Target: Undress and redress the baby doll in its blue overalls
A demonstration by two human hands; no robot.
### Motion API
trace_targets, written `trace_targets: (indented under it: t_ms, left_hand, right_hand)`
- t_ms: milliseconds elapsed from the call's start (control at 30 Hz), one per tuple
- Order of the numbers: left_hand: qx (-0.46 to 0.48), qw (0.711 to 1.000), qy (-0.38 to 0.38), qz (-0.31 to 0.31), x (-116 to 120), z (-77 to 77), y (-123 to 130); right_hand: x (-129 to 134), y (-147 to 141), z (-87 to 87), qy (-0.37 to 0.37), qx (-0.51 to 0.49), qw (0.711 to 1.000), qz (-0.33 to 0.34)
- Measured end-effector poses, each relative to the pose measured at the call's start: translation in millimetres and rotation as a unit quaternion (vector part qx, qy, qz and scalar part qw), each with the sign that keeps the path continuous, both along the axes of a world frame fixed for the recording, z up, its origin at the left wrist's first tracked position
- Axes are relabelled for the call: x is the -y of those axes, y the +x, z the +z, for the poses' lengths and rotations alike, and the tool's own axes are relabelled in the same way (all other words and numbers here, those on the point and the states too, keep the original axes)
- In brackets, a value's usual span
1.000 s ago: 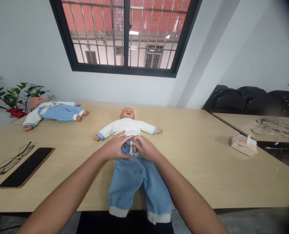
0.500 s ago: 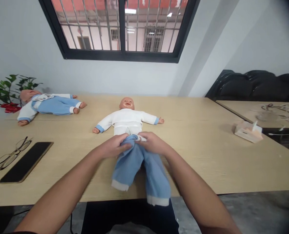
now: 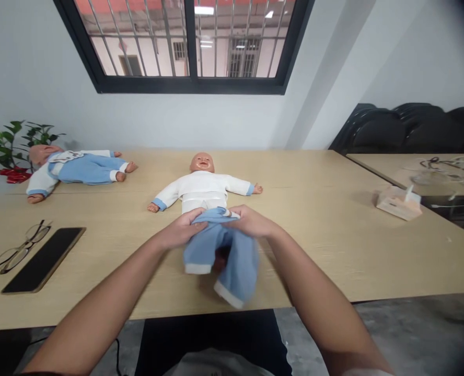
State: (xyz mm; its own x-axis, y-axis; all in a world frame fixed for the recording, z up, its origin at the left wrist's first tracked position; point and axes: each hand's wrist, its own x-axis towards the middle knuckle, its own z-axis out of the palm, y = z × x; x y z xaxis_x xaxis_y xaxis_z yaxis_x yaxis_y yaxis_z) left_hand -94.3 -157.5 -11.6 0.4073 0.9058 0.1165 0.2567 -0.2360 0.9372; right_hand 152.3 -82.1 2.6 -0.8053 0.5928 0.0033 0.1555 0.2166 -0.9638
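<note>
A doll in a white top [image 3: 203,185] lies on its back on the wooden table [image 3: 314,209], head toward the wall and arms spread. Over its lower body hang small blue trousers [image 3: 242,261] with white cuffs. My left hand [image 3: 183,228] is closed on the left side of their waistband, and my right hand [image 3: 250,221] grips the right side. Both hands are just below the doll's waist. The trousers and my hands hide most of the doll's legs; a dark, blurred part shows between the trouser legs.
At the back left lies a second doll in blue trousers [image 3: 87,168], beside a potted plant [image 3: 7,143]. Glasses [image 3: 22,250] and a black phone [image 3: 46,258] rest at the left. A tissue box [image 3: 398,202] stands at the right, near another table with cables [image 3: 447,169].
Both hands have moved slightly up toward the doll's waist with the waistband. The trouser legs have swung up and closer together, the right one bending inward.
</note>
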Motion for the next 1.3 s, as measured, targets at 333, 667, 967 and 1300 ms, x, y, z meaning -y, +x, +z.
trace_targets:
  t_ms: [333,667,967,1300]
  left_hand:
    - [-0.032,0.999,0.009,0.015,-1.9,3.4,-1.3]
    - [0.072,0.993,-0.069,-0.057,5.9,5.7,-2.0]
    - [-0.184,0.974,0.0,-0.131,18.5,21.8,4.8]
    - [-0.418,0.817,0.358,-0.171,52.0,-3.3,56.7]
  right_hand:
    - [18.6,-13.7,-9.8,-0.223,-0.139,0.962,0.067]
    - [3.0,-3.6,-6.2,-0.124,-0.068,0.989,0.035]
    - [14.6,-9.6,-7.6,-0.226,-0.035,0.972,0.045]
    - [25.7,-94.4,11.2,0.259,0.422,0.869,-0.001]
